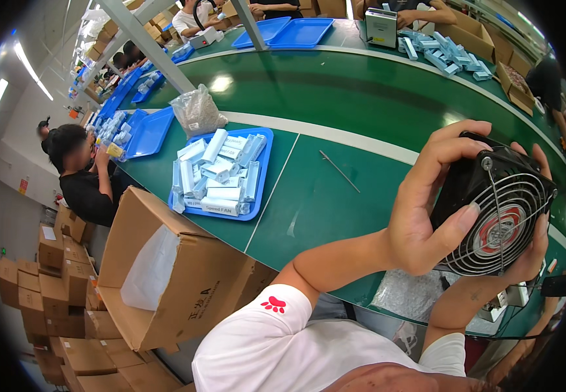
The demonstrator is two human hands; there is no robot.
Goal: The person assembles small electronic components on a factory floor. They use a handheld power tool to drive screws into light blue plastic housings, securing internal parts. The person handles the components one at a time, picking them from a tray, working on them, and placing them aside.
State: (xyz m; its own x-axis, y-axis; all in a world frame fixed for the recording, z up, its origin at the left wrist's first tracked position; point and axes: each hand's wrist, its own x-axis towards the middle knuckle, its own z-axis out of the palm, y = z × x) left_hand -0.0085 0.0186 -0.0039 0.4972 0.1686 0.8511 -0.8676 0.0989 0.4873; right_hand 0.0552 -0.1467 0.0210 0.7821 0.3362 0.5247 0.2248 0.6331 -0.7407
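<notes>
Presently, a black fan (500,215) sits at right of frame in a two-handed grip: left hand (420,212) on its left side, right hand (532,258) at lower right. Beyond, mid-frame, thin metal rod (340,172) lies on green bench (315,225); blue tray (262,179) of pale-blue boxes (221,171), left of centre.

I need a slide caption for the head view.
Left hand and right hand hold a black wire-guarded fan at a green workbench bearing a blue tray of cartons.

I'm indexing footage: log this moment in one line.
left hand: gripping black wire-guarded fan | right hand: same fan | bench: metal rod, blue tray of cartons
</notes>
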